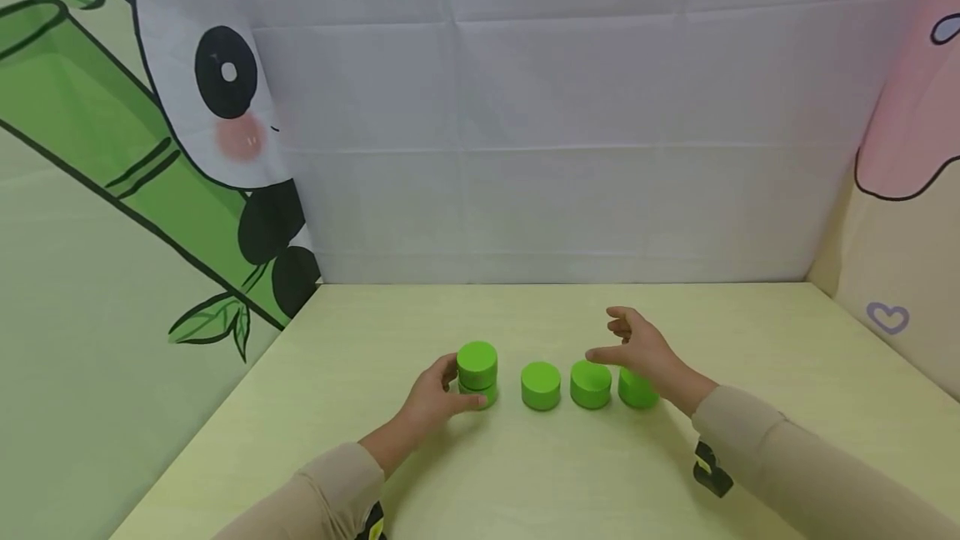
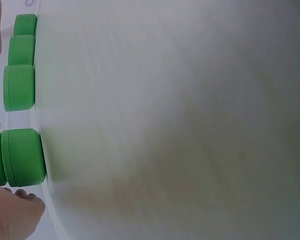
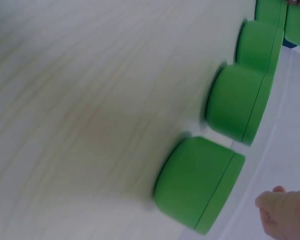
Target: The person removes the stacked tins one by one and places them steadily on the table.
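Two round green lidded jars are stacked, an upper jar (image 1: 477, 363) over a lower jar (image 1: 491, 395). My left hand (image 1: 429, 398) holds the stack from the left, thumb across the front of the lower jar and fingers on the far side. Three more green jars stand in a row to the right: one nearest the stack (image 1: 541, 386), a middle one (image 1: 590, 384) and a right one (image 1: 636, 388), partly hidden by my right hand (image 1: 651, 354). That hand hovers above the row, thumb and fingers apart, holding nothing. The right wrist view shows it beyond the end jar (image 3: 197, 185).
The jars stand on a pale yellow tabletop (image 1: 480, 473). A white cloth backdrop (image 1: 562, 148) rises behind it, with a printed panda (image 1: 202, 107) on the left and a pink figure (image 1: 911, 115) on the right.
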### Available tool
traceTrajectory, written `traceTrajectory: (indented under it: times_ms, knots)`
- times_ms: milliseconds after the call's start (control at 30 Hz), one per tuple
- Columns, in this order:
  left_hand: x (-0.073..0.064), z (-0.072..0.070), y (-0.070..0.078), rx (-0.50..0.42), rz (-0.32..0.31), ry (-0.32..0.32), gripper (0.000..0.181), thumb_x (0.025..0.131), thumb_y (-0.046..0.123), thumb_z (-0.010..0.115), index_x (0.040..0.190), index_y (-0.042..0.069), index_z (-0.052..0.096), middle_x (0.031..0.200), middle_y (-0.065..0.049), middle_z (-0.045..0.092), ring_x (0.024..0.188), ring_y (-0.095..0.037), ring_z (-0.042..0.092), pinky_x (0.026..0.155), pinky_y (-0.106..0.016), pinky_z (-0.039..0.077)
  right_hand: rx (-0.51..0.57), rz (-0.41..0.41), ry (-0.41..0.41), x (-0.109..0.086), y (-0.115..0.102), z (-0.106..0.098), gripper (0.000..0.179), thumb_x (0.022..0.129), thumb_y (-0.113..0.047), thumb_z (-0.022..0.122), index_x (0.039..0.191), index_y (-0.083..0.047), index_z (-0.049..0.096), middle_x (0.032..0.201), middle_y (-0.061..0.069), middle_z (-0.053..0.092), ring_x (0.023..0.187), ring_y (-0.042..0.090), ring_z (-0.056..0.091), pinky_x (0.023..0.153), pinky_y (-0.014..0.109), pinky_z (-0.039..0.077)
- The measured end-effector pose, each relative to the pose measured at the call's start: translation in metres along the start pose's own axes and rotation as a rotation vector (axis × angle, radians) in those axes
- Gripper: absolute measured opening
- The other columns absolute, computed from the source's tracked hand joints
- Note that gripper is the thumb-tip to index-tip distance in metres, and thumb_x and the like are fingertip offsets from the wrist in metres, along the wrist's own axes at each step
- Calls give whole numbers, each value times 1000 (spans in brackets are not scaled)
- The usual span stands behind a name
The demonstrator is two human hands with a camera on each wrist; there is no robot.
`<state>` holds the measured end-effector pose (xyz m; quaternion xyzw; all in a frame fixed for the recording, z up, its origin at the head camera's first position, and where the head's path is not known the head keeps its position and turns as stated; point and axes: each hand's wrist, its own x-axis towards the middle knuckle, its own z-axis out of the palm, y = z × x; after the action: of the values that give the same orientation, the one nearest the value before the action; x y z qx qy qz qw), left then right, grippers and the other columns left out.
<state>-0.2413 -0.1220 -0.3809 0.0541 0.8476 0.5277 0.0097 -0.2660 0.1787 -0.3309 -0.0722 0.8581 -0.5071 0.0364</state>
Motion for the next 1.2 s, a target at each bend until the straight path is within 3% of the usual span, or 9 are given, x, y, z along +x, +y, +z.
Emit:
traceTrajectory:
  times_ms: [367, 1200]
  knots:
    - [2, 0, -4, 25, 16, -5, 73, 73, 16, 79, 134, -1, 43, 133, -22, 48, 125, -38, 42, 106, -52, 36, 93, -121, -73, 7, -7, 36, 75, 79, -18, 74, 139, 1, 33, 137, 23, 42, 130, 38, 35, 111, 47, 29]
    - [3, 3, -2, 60, -9, 6, 66, 73, 20, 80, 130, 3, 49, 130, -17, 52, 120, -37, 47, 99, -55, 41, 208, -164, -147, 22, -32, 109, 63, 75, -13, 77, 130, -3, 48, 128, 12, 52, 125, 33, 43, 108, 43, 35]
